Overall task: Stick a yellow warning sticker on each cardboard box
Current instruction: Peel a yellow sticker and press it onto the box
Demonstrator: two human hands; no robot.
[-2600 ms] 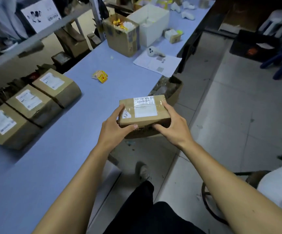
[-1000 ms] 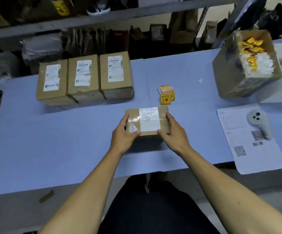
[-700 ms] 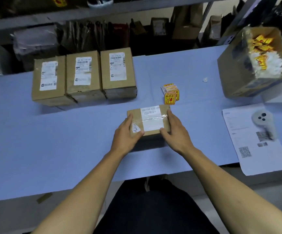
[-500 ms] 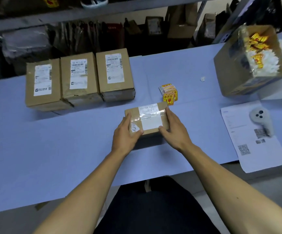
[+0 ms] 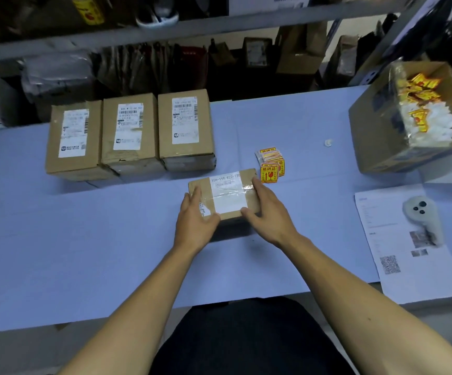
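From the head camera, the left hand (image 5: 195,221) and right hand (image 5: 269,212) grip a small box (image 5: 223,194) by its ends, fingers curled round its edges, on the blue table (image 5: 84,239). It carries a white label but no yellow sticker. Just beside its far right corner lies a sticker stack (image 5: 270,165). Three boxes (image 5: 130,133) wait in a row behind, also showing only white labels. As far as the tops show, all four are left to do.
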